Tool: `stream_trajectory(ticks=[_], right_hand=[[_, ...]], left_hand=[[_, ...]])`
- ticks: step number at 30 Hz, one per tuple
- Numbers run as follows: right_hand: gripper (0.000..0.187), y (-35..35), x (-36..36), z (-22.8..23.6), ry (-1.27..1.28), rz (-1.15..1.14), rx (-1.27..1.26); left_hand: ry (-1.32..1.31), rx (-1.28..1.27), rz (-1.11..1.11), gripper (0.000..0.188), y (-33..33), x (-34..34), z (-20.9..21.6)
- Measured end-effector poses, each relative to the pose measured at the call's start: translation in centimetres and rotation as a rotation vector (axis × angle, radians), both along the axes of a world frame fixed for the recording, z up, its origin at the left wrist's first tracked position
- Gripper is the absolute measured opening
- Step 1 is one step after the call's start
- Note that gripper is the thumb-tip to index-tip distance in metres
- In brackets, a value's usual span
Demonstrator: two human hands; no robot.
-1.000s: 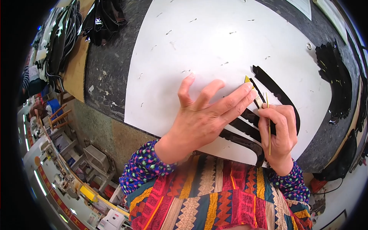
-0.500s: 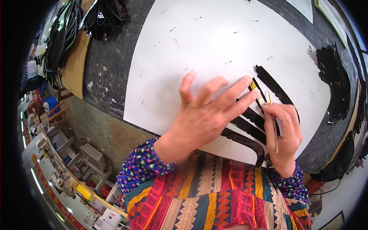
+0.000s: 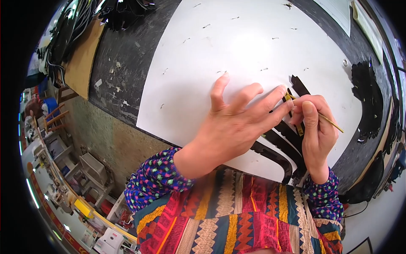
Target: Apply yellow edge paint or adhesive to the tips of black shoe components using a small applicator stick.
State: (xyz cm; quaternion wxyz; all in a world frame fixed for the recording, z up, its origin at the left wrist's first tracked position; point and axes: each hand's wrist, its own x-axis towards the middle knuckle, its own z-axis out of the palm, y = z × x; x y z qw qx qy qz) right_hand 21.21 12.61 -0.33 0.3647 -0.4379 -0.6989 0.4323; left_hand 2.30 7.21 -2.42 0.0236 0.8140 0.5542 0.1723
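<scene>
My left hand [image 3: 241, 120] lies spread on the white sheet [image 3: 186, 84], palm down. Its index finger and thumb tips press at a narrow black strip with a yellow face [image 3: 288, 97]. My right hand [image 3: 318, 129] is closed around a thin gold-coloured stick [image 3: 332, 122], tilted so one end meets the yellow part beside my left fingertips. Under and beside my hands are several black strips with notched edges, including a curved strip [image 3: 272, 153] near my body. Another black strip [image 3: 300, 86] lies just beyond my right fingers, partly covered by them.
The sheet lies on a dark, scuffed table [image 3: 120, 80] and carries small dark marks. A pile of black pieces [image 3: 367, 99] sits at the right, near a small ring [image 3: 345, 62]. Black material [image 3: 120, 15] hangs over the far left. A wooden chair [image 3: 56, 118] stands on the floor.
My right hand has turned and moved up toward my left fingertips, swinging the stick from near upright to a slant. The cream-coloured piece by my right fingers no longer shows. The view shifted slightly.
</scene>
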Motion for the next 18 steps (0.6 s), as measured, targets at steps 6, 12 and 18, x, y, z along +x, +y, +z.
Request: stream_trajectory(ticks=[6, 12, 18], right_hand=[[0.016, 0.0, -0.2, -0.1, -0.049, 0.009, 0.053], [0.016, 0.1, -0.4, -0.3, -0.046, 0.003, 0.096], [0.01, -0.7, 1.1, 0.7, -0.101, -0.038, 0.051]], left_hand=[[-0.016, 0.016, -0.002, 0.046, -0.1, -0.1, -0.1], [-0.03, 0.013, -0.008, 0.046, -0.1, 0.0, -0.1], [-0.031, 0.048, 0.012, 0.046, 0.0, 0.1, -0.7]])
